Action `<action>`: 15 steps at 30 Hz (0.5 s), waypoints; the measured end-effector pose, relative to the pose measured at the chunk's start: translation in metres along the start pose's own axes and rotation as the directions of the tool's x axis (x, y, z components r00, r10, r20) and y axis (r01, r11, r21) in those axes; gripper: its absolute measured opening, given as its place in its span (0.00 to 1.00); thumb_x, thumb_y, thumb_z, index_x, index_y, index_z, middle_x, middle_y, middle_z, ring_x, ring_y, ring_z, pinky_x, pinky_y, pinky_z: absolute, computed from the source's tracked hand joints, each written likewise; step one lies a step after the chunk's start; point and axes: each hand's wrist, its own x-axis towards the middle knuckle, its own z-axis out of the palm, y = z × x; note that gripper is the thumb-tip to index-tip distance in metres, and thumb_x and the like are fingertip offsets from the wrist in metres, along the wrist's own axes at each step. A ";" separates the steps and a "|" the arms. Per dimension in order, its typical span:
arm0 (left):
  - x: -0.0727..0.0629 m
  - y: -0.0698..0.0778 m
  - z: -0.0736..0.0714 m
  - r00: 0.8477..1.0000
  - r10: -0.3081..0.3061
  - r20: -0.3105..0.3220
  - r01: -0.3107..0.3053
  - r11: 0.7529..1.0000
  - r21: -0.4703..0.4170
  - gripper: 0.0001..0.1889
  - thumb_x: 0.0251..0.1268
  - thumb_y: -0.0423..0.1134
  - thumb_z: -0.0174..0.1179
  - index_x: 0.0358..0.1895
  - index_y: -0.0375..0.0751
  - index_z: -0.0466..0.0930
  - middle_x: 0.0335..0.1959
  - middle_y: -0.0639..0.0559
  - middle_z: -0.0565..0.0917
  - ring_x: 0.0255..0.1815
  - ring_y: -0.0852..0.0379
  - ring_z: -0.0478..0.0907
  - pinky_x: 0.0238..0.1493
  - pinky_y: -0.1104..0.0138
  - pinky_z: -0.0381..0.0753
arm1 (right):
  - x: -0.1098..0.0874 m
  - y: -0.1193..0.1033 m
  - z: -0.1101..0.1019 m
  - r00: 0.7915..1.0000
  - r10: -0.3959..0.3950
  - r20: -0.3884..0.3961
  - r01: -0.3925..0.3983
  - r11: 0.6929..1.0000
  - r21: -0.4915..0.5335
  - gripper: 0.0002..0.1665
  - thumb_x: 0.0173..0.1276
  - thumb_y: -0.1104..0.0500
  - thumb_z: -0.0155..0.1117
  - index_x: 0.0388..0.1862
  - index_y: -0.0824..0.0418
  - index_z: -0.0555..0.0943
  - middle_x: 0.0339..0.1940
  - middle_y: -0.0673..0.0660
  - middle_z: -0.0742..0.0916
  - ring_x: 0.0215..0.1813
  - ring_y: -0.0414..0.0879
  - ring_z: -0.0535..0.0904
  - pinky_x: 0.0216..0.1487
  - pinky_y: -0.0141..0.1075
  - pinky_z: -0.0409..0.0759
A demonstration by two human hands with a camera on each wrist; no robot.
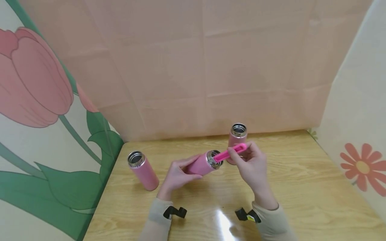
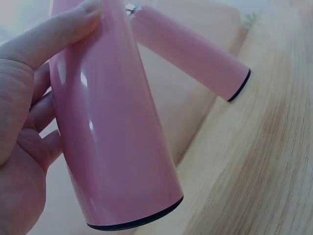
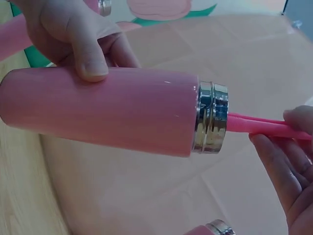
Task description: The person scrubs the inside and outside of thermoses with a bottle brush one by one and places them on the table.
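In the head view my left hand grips a pink thermos bottle by its body, thumb and fingers round it. The bottle is tilted above the table, its lidless steel mouth facing right. In the left wrist view the dark-rimmed base of the held bottle shows. My right hand pinches a bright pink handle with a slot near its end. That handle runs into the bottle's mouth, and whatever is at its inner end is hidden inside.
Another lidless pink bottle stands on the wooden table at the left. A third lidless bottle is at the back, partly behind my right hand. A plain peach-coloured sheet hangs behind the table, with flower-printed walls at both sides.
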 end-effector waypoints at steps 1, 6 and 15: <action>0.000 0.000 0.000 1.000 -0.004 -0.012 0.004 1.000 0.004 0.40 0.52 0.29 0.83 0.72 0.46 0.81 0.69 0.52 0.82 0.71 0.47 0.79 0.72 0.52 0.77 | 0.000 0.001 0.001 1.000 0.000 0.000 0.000 1.000 0.015 0.10 0.67 0.77 0.73 0.40 0.74 0.78 0.33 0.56 0.90 0.30 0.46 0.89 0.28 0.36 0.88; -0.001 0.000 -0.001 0.999 -0.037 -0.035 0.038 0.999 0.033 0.39 0.53 0.31 0.84 0.72 0.48 0.81 0.69 0.54 0.83 0.70 0.48 0.80 0.72 0.49 0.76 | 0.002 0.005 -0.001 1.000 -0.022 0.010 0.022 0.999 0.029 0.12 0.66 0.78 0.73 0.45 0.75 0.81 0.36 0.60 0.91 0.31 0.45 0.89 0.29 0.34 0.88; -0.004 -0.001 -0.003 0.994 -0.110 0.025 0.109 0.993 0.038 0.38 0.55 0.39 0.85 0.72 0.57 0.82 0.69 0.60 0.83 0.70 0.52 0.79 0.73 0.41 0.72 | 0.007 0.009 -0.015 0.989 -0.098 0.110 0.083 0.987 0.138 0.11 0.70 0.82 0.64 0.50 0.81 0.79 0.44 0.61 0.93 0.42 0.43 0.90 0.42 0.33 0.89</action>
